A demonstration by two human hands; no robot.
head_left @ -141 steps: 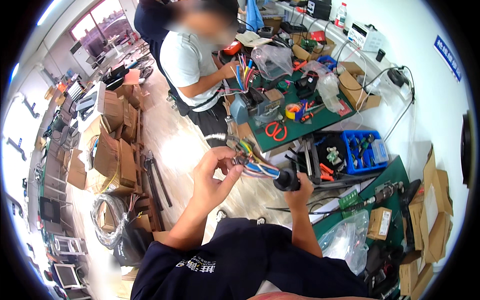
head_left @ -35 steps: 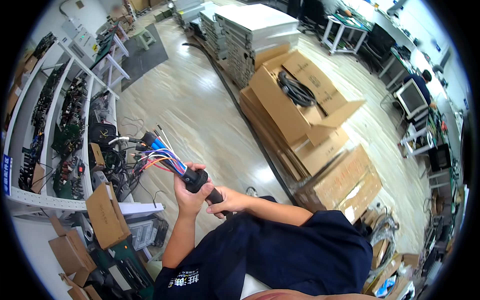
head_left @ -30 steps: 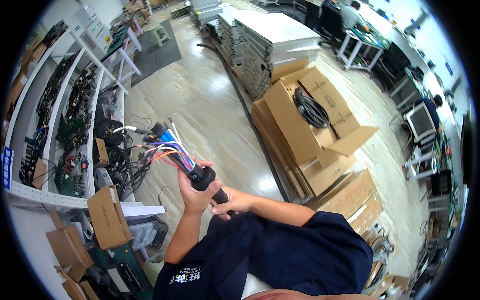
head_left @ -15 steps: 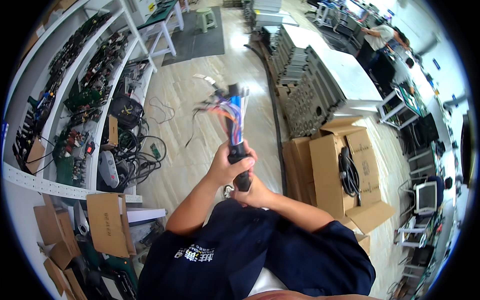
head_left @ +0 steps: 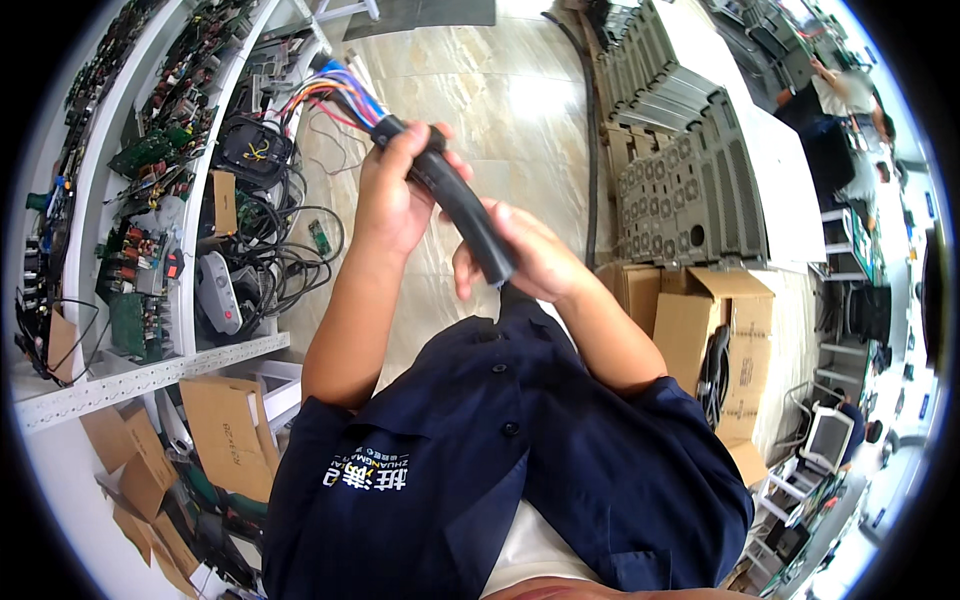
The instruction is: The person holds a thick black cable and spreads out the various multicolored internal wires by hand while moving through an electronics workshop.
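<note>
My left hand (head_left: 400, 180) is closed round a thick black cable (head_left: 460, 210), just below a black collar at its upper end. From that end fans a bundle of coloured wires (head_left: 350, 95), red, orange, blue, white and others, pointing up and left. The cable slants down to the right. My right hand (head_left: 525, 255) is at the cable's lower end, fingers loosely curled round it, its palm partly hidden behind the cable.
White shelves (head_left: 155, 270) holding several circuit boards stand left, black cables (head_left: 290, 280) lying beside them. Cartons (head_left: 225, 435) sit lower left. Stacked grey metal units (head_left: 690, 190) and an open carton (head_left: 740, 370) stand right, with people (head_left: 840, 95) at benches beyond. Tiled floor (head_left: 450, 60) lies ahead.
The cable has risen and now tilts up-left, showing more of its black length. My right hand has loosened and moved up. The view has turned, bringing the metal stack closer.
</note>
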